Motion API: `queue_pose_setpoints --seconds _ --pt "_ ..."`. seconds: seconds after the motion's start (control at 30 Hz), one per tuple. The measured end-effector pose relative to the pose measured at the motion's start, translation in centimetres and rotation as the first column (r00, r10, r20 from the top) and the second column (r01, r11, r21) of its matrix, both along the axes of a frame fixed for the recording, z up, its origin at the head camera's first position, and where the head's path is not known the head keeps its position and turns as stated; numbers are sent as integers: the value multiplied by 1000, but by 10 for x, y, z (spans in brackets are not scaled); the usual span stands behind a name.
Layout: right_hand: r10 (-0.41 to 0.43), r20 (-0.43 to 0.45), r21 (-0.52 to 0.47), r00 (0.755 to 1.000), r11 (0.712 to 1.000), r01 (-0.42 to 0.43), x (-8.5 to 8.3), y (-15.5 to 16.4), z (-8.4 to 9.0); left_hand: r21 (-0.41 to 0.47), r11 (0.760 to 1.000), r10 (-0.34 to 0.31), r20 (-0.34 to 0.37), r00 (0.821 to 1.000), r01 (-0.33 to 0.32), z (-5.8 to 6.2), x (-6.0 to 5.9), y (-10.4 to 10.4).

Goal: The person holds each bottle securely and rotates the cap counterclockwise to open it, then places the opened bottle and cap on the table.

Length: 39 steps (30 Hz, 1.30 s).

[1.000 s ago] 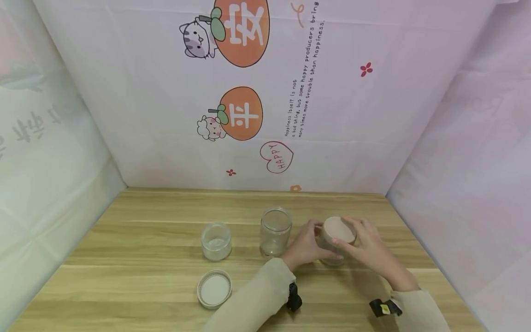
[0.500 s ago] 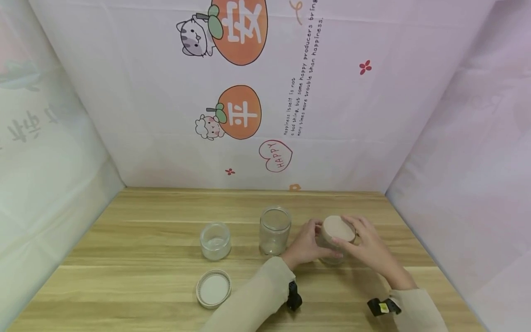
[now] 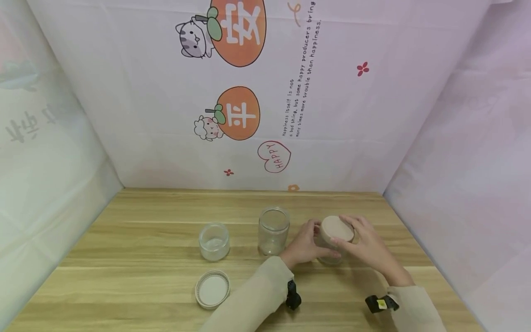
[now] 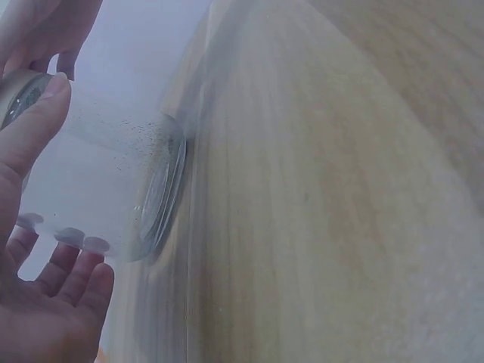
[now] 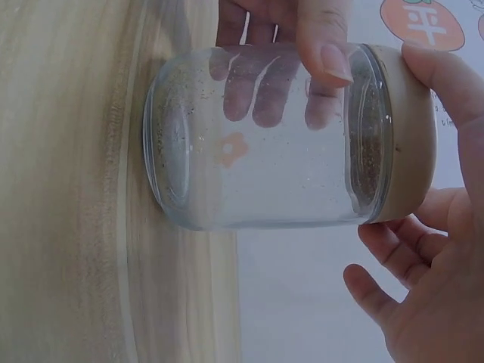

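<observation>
A clear glass jar (image 5: pixel 265 174) stands at the right of the table, with small brownish specks on its inner wall. Its beige lid (image 3: pixel 338 229) sits on the mouth. My left hand (image 3: pixel 304 244) grips the jar's body, thumb on the near side and fingers behind the glass, as the right wrist view shows. With thumb and fingers on opposite sides of its rim, my right hand (image 3: pixel 367 244) holds the lid. In the left wrist view the jar's base (image 4: pixel 162 189) rests on the wood.
Left of the hands stands a tall lidless glass jar (image 3: pixel 274 233). Farther left is a short lidless glass jar (image 3: pixel 214 242), with a loose round lid (image 3: pixel 212 289) lying nearer the front. Printed white cloth (image 3: pixel 332 138) encloses the wooden table (image 3: pixel 137 276) at back and sides.
Both hands keep their hold on the jar and lid, with hardly any visible movement. The whole head view has shifted slightly.
</observation>
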State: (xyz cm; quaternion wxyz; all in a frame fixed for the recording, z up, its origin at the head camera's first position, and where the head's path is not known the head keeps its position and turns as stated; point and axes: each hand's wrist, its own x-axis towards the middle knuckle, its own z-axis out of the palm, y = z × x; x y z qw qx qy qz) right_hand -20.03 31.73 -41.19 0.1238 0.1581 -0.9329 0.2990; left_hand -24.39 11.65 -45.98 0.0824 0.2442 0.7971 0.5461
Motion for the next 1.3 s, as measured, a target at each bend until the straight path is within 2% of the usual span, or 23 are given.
queue_pose_setpoints --seconds 0.37,0.57,0.7,0.87,1.03,1.1,1.17,1.3 --pt "39 -21 13 999 999 -39 -7 4 0 0 1000 -21 0 1000 21 1 -2 -2" --pt "114 -42 14 993 993 -114 -9 8 0 -14 998 -55 35 998 55 3 -1 -5" --pt "172 8 -23 985 985 -172 -12 13 0 -12 998 -58 44 997 59 5 0 -7" --pt "266 90 -104 960 961 -256 -17 21 2 -8 998 -60 44 997 60 6 -1 -6" --pt "373 151 -187 915 920 -344 -20 28 1 -8 998 -56 55 997 56 4 -2 -5" --pt "387 161 -188 908 915 -357 -21 29 1 -10 998 -53 58 997 54 3 -2 -5" --pt "378 167 -185 911 919 -348 -20 29 0 -3 999 -54 60 997 54 2 -3 -4" --pt "310 186 -181 932 943 -278 -17 26 2 9 998 -58 52 997 58 2 -4 -4"
